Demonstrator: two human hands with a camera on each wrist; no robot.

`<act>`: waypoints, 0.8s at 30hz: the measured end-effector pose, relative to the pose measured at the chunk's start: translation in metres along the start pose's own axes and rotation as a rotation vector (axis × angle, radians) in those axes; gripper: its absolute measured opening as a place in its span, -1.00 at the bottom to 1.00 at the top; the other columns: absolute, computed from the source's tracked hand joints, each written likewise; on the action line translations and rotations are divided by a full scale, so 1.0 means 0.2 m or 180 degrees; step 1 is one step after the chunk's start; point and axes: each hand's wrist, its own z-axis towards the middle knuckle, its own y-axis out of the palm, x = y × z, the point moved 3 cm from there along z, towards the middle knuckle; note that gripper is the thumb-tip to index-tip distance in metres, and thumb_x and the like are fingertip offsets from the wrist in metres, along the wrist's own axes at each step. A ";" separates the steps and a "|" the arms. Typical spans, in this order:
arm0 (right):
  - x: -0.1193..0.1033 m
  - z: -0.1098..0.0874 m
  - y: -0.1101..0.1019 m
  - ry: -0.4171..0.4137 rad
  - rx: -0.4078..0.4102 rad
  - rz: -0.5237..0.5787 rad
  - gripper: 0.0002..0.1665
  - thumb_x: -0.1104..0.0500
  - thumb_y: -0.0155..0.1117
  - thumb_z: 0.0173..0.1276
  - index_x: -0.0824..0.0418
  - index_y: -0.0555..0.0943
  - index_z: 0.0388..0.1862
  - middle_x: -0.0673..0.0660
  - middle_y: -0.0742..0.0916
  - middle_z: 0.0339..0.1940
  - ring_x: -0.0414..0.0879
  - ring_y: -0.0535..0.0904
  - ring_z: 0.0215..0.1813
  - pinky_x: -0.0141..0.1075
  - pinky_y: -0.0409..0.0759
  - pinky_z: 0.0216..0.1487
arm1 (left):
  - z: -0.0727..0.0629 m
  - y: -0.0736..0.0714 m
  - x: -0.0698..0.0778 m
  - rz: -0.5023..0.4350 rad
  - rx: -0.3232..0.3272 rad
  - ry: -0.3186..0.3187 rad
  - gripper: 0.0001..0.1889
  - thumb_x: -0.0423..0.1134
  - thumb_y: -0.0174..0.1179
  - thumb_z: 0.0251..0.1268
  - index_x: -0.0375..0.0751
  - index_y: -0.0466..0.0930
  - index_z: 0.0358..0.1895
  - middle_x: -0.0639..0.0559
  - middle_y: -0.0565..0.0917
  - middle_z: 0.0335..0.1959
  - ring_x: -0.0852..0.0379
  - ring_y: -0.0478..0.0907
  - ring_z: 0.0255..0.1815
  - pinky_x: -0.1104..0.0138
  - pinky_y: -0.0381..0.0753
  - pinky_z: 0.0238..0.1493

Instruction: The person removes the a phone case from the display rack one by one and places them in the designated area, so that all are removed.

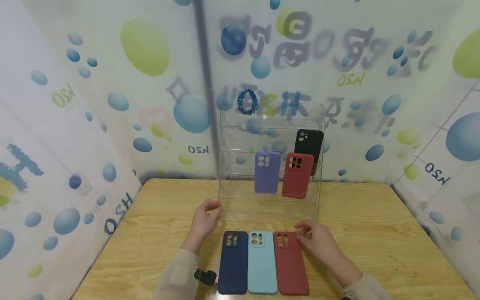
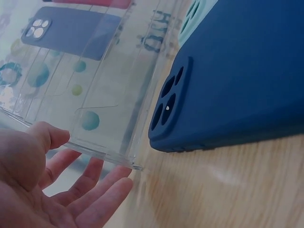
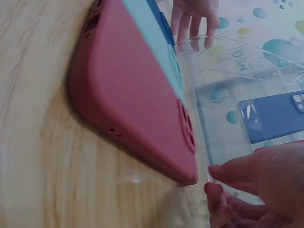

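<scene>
A clear acrylic display rack with several tiers stands on the table. My left hand is at its front left corner; in the left wrist view the fairly straight fingers touch the side panel's edge. At the front right corner, my right hand has thumb and forefinger pinched close together on the rack's edge. In front of the rack lie three phone cases side by side: dark blue, light blue and red. The red one's top corner is right beside the right hand's fingertips.
The rack holds a purple phone case, another red case and a black case higher up behind it. A patterned curtain closes off the back and sides of the wooden table. A black band is on the left wrist.
</scene>
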 end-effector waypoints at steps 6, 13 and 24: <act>-0.03 0.01 -0.07 -0.0275 0.0302 0.0044 -0.71 0.32 0.40 0.37 0.23 0.71 0.06 0.03 0.73 -0.34 -0.22 0.61 -0.40 -0.39 0.57 -0.44 | -0.01 0.00 0.01 0.0012 0.0017 0.0000 -0.75 -0.32 0.14 0.53 -0.38 0.54 0.13 -0.35 0.59 0.20 -0.20 0.69 -0.02 0.10 0.76 -0.12; -0.14 0.06 -0.26 -0.0534 0.0745 0.0002 -0.71 0.28 0.35 0.42 0.25 0.69 0.10 0.12 0.75 -0.27 -0.17 0.63 -0.35 -0.39 0.57 -0.43 | 0.00 0.00 0.01 0.0041 0.0022 -0.0010 -0.75 -0.31 0.15 0.52 -0.37 0.55 0.12 -0.34 0.59 0.20 -0.14 0.69 -0.06 0.12 0.76 -0.13; -0.26 0.18 -0.46 -0.0712 0.1297 0.0044 -0.59 0.22 0.31 0.48 0.23 0.62 0.27 0.24 0.77 -0.09 0.08 0.77 -0.17 -0.48 0.61 -0.27 | 0.00 0.00 0.00 0.0035 0.0011 -0.0014 -0.76 -0.32 0.16 0.52 -0.36 0.55 0.11 -0.33 0.60 0.18 -0.11 0.68 -0.08 0.16 0.75 -0.17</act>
